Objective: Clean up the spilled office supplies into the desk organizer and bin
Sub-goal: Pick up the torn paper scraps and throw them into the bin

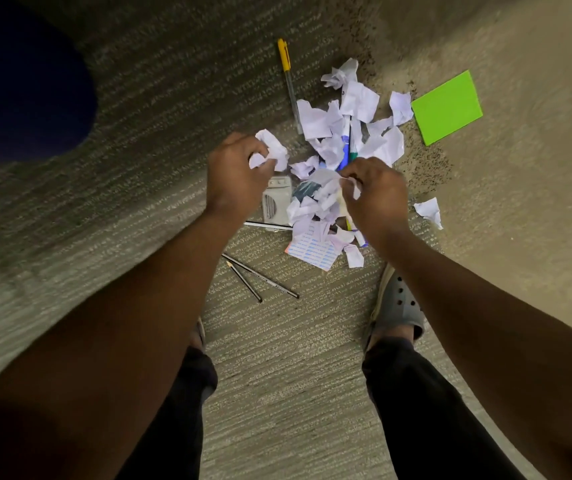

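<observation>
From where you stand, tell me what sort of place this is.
Probably an office floor: low-pile striped carpet underfoot, strewn with a yellow-capped pen, pencils, a green sticky-note pad and crumpled paper scraps.

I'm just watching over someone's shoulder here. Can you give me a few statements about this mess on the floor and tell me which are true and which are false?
1. Both hands hold crumpled paper. True: left hand, right hand.
2. The green sticky pad is buried under the paper scraps. False: it lies apart, uncovered.
3. Two pencils lie on the carpet. True.
4. The yellow-capped pen is in the left hand. False: it lies on the carpet.
</observation>
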Demonstrator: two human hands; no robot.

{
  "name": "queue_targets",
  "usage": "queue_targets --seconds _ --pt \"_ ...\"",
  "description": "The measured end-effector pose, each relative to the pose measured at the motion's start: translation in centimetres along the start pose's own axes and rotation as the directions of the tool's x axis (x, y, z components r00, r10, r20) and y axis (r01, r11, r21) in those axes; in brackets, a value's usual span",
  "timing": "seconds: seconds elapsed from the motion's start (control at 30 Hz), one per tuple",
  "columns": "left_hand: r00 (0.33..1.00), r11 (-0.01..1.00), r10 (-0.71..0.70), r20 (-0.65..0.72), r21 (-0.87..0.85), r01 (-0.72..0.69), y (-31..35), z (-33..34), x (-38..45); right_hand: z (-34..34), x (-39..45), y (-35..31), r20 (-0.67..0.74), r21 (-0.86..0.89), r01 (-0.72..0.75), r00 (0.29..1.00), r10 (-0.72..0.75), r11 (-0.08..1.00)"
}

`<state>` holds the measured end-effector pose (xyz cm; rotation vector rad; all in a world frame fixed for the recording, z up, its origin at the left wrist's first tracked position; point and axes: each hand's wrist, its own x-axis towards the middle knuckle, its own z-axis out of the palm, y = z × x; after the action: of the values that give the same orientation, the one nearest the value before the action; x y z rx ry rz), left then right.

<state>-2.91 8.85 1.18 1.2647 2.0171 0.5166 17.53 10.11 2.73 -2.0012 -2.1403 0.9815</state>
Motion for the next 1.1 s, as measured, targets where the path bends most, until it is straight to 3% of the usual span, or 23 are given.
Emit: queue_targets --seconds 0.17,0.3,0.47,0.6,0.7,0.87,0.97,1.1 --pt "0.995 0.993 -0.059 -0.083 -0.108 0.050 1.9 -5.5 -4.0 -3.4 -1.4 -4.0 -0.095 0.168 -0.078 0.991 0.095 0.983" --pt "0.973 0.988 -0.050 -0.225 -0.154 0.015 4.1 -12.0 -5.6 -5.9 -1.5 -10.6 -0.152 0.299 -0.051 0.983 0.100 0.953" --pt "0.902 0.980 -0.030 -0.431 -0.190 -0.058 6.1 -21.6 -5.7 -8.9 -0.4 -21.9 -0.200 0.527 0.079 0.979 0.033 0.846" --pt "0.813 0.997 -0.039 -0.581 -0.077 -0.007 4.8 -28.7 -5.3 -9.7 0.6 -30.7 -0.214 0.666 0.171 0.976 -0.034 0.726" --pt "0.772 0.995 -0.081 -0.631 -0.007 0.099 2.2 -32.7 -4.5 -8.6 1.3 -36.3 -0.247 0.671 0.275 0.959 -0.142 0.688" --pt "0.798 0.979 -0.113 -0.591 0.071 0.191 -2.8 -36.7 -2.8 -5.2 2.5 -43.9 -0.362 0.489 0.491 0.866 -0.344 0.721" --pt "0.856 0.945 -0.211 -0.473 0.127 0.302 -5.6 -38.4 -1.0 -2.7 4.1 -47.0 -0.127 0.381 0.466 0.882 -0.454 0.798" --pt "0.894 0.895 -0.389 -0.223 0.141 0.424 -7.4 -38.7 0.7 0.1 5.9 -48.2 0.229 0.198 0.425 0.856 -0.463 0.883"
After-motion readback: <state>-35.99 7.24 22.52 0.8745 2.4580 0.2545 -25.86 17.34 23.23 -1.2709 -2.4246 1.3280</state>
